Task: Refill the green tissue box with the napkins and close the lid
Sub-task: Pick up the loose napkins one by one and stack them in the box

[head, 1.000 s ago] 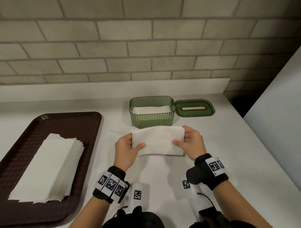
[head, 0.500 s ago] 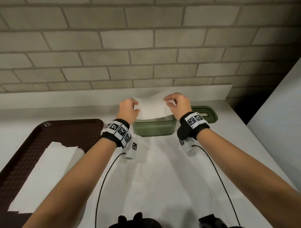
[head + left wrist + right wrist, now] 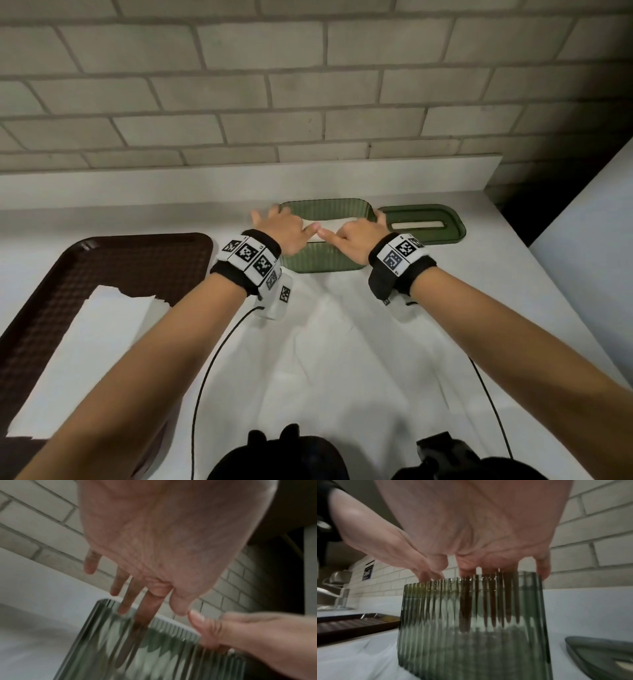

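1. The green tissue box (image 3: 325, 263) stands upper centre of the head view, directly ahead of both hands; its long axis runs left to right across the frame; the lid (image 3: 424, 224) lies flat on the surface (image 3: 359, 359) just right of the box, off it, slot up.
2. The left hand (image 3: 284, 229) reaches over the left half of the box and the right hand (image 3: 359, 236) over the right half; both have straight, spread fingers going down into the opening, gripping nothing that I can make out; they seem to press the white napkins (image 3: 337, 224) down inside.
3. The coming move, as I judge it, turns on the lid lying to the right; the right hand is nearer to it, its outer finger close by the lid's left edge; the lid's long axis already runs parallel to the box, so a sideways carry should do.
4. The spare napkin stack (image 3: 92, 346) rests on the brown tray (image 3: 144, 260) at lower left, well apart from the box; the left hand is nearer to that.
5. The head view hides the fingertips behind the knuckles; the right wrist view shows the fingers (image 3: 465, 609) through the ribbed wall, reaching deep toward a pale layer; the left wrist view is blurred, yet shows fingers inside and the thumbs almost meeting above the near rim.
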{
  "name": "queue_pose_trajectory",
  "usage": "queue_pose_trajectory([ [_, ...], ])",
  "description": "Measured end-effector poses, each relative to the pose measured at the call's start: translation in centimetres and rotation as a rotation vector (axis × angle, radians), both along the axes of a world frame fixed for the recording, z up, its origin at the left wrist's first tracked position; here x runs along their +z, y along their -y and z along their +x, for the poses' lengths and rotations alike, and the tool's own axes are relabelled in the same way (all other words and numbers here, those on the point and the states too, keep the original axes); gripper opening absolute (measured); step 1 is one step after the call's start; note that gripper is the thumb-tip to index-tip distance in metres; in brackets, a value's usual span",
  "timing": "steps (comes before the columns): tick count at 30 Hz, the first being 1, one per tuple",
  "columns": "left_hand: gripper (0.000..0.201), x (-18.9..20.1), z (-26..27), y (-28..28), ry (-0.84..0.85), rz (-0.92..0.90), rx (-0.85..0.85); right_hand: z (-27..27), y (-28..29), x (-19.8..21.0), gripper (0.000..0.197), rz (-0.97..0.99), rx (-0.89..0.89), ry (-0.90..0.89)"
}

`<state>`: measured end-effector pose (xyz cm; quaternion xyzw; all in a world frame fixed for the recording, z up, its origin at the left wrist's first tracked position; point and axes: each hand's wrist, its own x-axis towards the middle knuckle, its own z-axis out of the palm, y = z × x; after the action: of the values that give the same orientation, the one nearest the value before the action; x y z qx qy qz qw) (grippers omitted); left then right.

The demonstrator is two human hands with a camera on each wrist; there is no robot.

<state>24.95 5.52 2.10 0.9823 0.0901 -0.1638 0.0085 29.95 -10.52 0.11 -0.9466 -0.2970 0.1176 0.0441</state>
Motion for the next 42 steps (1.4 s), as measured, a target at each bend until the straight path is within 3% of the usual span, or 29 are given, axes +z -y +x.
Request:
queue_pose_trajectory([
  [2, 0.050, 0.6, -2.0, -0.9, 0.120, -0.131, -0.031, -0.3, 0.9, 0.0, 0.062, 0.116, -0.034, 0.042],
  [5, 0.034, 1.1, -7.6, -2.8, 0.243, -0.430, 0.003, -2.2, 5.1, 0.6, 0.025, 0.408, -0.100, 0.218],
  [8, 0.047, -0.2, -14.3, -3.3, -0.010, -0.500, 0.176, -6.0, 10.8, 1.2, 0.013, 0.596, -0.185, 0.209],
  [11, 0.075, -4.3, -19.7, -2.6, -0.148, -0.432, 0.210, -9.4, 15.6, -2.0, 0.030, 0.475, -0.346, 0.096],
  [14, 0.095, -7.4, -22.0, -1.4, -0.225, -0.395, 0.218, -12.3, 17.6, -5.6, 0.072, 0.127, -0.481, -0.251],
  [17, 0.096, -8.6, -22.1, 0.3, -0.228, -0.319, 0.145, -14.6, 17.2, -7.0, 0.078, -0.053, -0.355, -0.292],
  [20, 0.097, -8.6, -21.0, 1.3, -0.228, -0.360, 0.067, -15.8, 15.3, -6.8, 0.074, -0.043, -0.264, -0.277],
  [29, 0.099, -8.0, -18.1, 1.2, -0.210, -0.458, 0.028, -13.9, 12.4, -6.0, 0.065, 0.081, -0.268, -0.309],
  [33, 0.098, -7.0, -18.5, 0.8, -0.084, -0.542, 0.076, -12.8, 14.2, -4.8, 0.060, 0.179, -0.280, -0.309],
  [36, 0.087, -6.9, -18.2, 0.6, 0.079, -0.429, 0.134, -12.0, 14.2, -3.8, 0.059, 0.137, -0.237, -0.297],
  [39, 0.070, -6.7, -16.2, 1.0, 0.215, -0.382, 0.189, -11.2, 12.0, -2.7, 0.053, 0.146, -0.147, -0.274],
  [42, 0.064, -6.7, -13.0, 1.7, 0.226, -0.406, 0.153, -10.4, 8.4, -2.1, 0.044, 0.197, -0.066, -0.258],
])
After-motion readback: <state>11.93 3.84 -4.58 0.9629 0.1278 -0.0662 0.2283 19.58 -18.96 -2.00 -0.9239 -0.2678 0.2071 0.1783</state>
